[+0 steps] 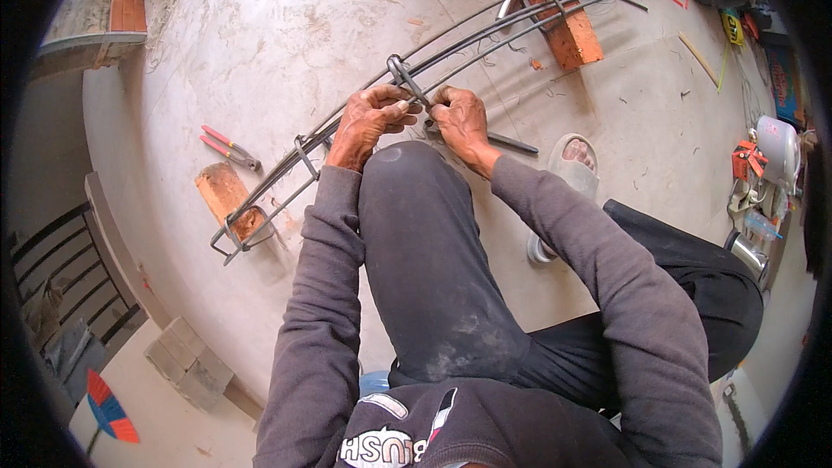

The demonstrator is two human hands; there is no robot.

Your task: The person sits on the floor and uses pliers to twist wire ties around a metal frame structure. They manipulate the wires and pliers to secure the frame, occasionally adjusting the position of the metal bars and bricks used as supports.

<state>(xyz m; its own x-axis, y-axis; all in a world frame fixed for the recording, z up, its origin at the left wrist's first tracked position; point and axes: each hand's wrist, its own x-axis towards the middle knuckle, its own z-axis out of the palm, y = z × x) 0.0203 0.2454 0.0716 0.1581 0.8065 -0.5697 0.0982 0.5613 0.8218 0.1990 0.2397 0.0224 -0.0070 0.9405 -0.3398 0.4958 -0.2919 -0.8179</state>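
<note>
A long cage of steel reinforcing bars [485, 32] slants from lower left to upper right, with square stirrups around its bars. Both my hands are at the middle stirrup [401, 72]. My left hand [367, 124] is closed in a pinch against the near bars, left of the stirrup's lower end. From the other side, my right hand [462, 121] has its thumb and fingers pressed together at that same end. What either pinch holds is too small to make out. Under my right hand, a dark metal rod [513, 143] lies on the floor, partly hidden.
One orange brick [572, 35] props the cage's far right end; another brick [223, 191] stands under its near left end. Red-handled pliers [230, 148] lie left of the cage. My sandaled foot [575, 165] is at right. Pots and tools [776, 152] line the right edge.
</note>
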